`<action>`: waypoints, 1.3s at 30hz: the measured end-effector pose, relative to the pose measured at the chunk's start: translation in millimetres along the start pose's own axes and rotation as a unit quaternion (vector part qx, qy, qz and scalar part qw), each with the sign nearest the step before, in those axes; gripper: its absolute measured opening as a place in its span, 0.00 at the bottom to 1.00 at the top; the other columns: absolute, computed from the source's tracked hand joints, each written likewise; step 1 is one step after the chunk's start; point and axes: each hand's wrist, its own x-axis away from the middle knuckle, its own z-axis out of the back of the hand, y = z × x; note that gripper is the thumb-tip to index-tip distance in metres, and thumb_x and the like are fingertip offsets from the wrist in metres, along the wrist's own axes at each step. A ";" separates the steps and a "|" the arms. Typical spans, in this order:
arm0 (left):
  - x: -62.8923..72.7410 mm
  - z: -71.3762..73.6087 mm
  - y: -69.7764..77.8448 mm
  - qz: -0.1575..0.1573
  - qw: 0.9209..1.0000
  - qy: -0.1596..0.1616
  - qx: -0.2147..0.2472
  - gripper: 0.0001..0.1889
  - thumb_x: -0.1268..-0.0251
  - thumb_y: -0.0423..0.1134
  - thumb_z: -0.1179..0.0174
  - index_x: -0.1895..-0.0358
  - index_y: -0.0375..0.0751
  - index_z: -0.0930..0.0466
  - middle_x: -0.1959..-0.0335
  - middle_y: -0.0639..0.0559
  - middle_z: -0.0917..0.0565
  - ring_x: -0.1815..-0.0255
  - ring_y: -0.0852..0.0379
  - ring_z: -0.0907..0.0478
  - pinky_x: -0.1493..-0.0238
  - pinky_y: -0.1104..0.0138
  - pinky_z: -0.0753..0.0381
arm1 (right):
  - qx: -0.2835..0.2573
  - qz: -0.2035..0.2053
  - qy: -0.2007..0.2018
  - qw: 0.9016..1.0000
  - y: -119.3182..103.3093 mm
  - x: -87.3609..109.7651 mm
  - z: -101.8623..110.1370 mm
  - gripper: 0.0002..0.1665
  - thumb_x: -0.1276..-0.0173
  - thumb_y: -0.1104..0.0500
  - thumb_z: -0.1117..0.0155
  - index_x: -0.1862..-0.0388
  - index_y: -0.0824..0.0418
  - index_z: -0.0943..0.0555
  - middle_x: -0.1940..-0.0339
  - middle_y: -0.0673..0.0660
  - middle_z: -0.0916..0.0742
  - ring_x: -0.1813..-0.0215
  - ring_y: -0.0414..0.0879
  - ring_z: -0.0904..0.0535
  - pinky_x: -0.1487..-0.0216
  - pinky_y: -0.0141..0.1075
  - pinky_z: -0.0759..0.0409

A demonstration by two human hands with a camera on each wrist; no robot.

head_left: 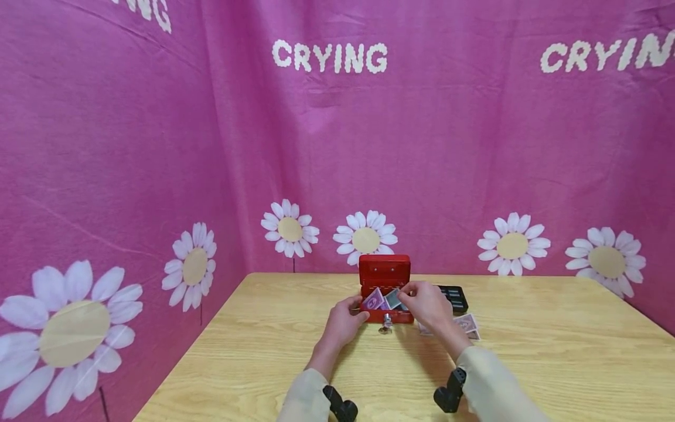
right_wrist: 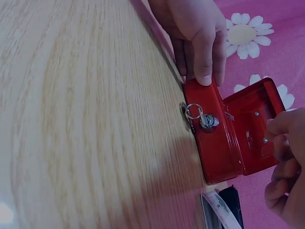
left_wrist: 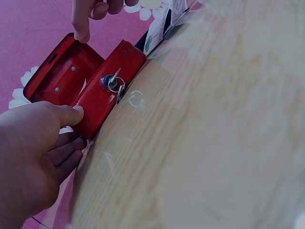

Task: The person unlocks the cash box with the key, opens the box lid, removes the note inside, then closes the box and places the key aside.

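- A small red box (head_left: pixel 385 287) stood open on the wooden table (head_left: pixel 527 351), near its far edge, with the lid upright toward the pink flowered cloth (head_left: pixel 158 146).
- The left hand (head_left: pixel 345 319) steadied the box at its front left corner; the thumb lay along the front wall and the fingers curled round the side, so its grip was grasping the box.
- The right hand (head_left: pixel 429 305) reached over the right side of the box, fingers bent at the open top. Whether its grip was pinching one of the notes could not be told.
- Several notes (head_left: pixel 382 299) stood tilted inside the box, purple and greenish.
- A key (left_wrist: pixel 114 78) sat in the lock on the front wall, with a ring (left_wrist: pixel 137 98) hanging from it onto the table.
- More notes (head_left: pixel 466 323) lay flat on the table just right of the box, under the right wrist.
- A black calculator (head_left: pixel 454 297) lay behind them, beside the box.
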 end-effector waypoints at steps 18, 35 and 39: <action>1.0 -2.4 -1.6 0.004 1.000 0.001 -0.003 0.24 0.31 0.33 0.40 0.32 0.34 0.27 0.38 0.41 0.19 0.41 0.47 0.21 0.37 0.53 0.22 | 0.005 -0.003 -0.003 1.000 -2.3 -2.6 -10.7 0.12 0.35 0.50 0.37 0.61 0.53 0.12 0.66 0.51 0.11 0.69 0.44 0.23 0.75 0.36 0.31; -0.8 -0.2 0.9 -0.009 1.000 -0.002 0.006 0.24 0.31 0.32 0.39 0.33 0.32 0.27 0.39 0.38 0.19 0.42 0.47 0.19 0.40 0.55 0.20 | 0.018 -0.012 -0.015 1.000 -11.7 -11.7 -20.8 0.12 0.33 0.48 0.36 0.60 0.54 0.12 0.66 0.52 0.11 0.68 0.45 0.23 0.71 0.37 0.29; -0.5 0.1 -1.0 -0.011 1.000 -0.001 0.005 0.24 0.31 0.32 0.39 0.33 0.32 0.27 0.39 0.38 0.19 0.43 0.47 0.19 0.41 0.55 0.19 | 0.019 -0.010 -0.018 1.000 -12.3 -9.7 -22.0 0.12 0.33 0.49 0.35 0.60 0.54 0.12 0.65 0.52 0.11 0.68 0.45 0.22 0.72 0.37 0.29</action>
